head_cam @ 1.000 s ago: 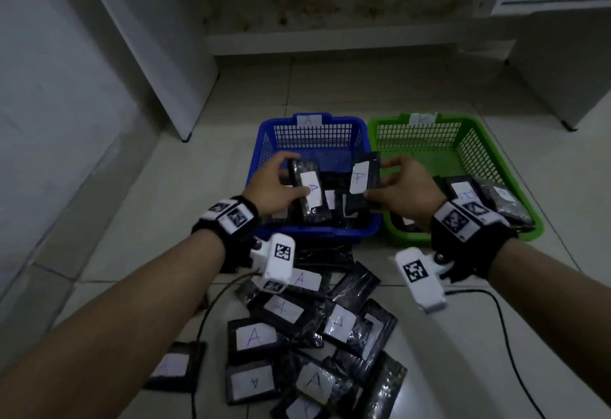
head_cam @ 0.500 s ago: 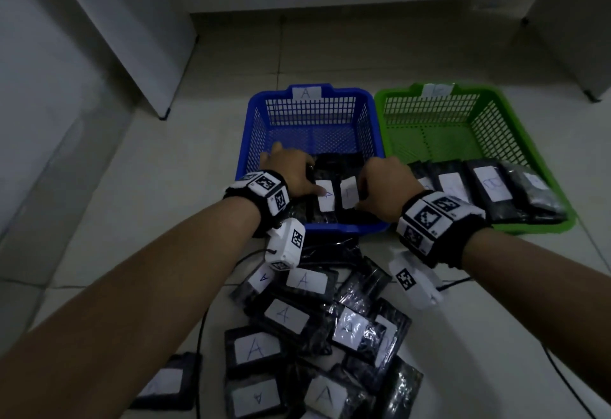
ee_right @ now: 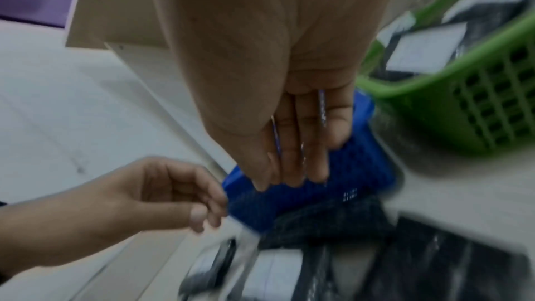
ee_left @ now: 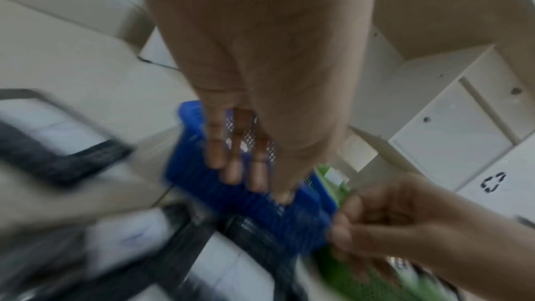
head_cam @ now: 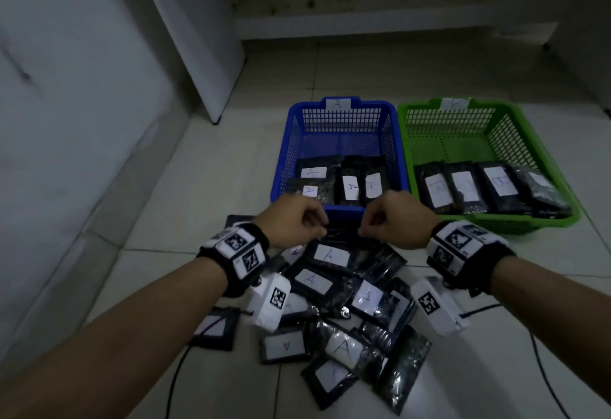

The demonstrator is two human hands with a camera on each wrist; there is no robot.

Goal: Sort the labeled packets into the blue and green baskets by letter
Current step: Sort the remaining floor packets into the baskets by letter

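Packets (head_cam: 351, 187) lettered A now lie in the blue basket (head_cam: 340, 106). Left hand (head_cam: 291, 220) and right hand (head_cam: 396, 218) have drawn back over the floor pile (head_cam: 330, 255), fingers loosely curled, holding nothing; more sorting remains.

Head looks down; wrist views share blue basket (ee_left: 246, 203).

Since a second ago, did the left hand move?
Yes. The left hand pulled back out of the blue basket toward the person, and now hovers above the packets on the floor.

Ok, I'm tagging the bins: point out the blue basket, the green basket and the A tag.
blue basket (head_cam: 280, 167): head view, left wall.
green basket (head_cam: 506, 114): head view, far wall.
A tag (head_cam: 338, 104): head view, label centre.
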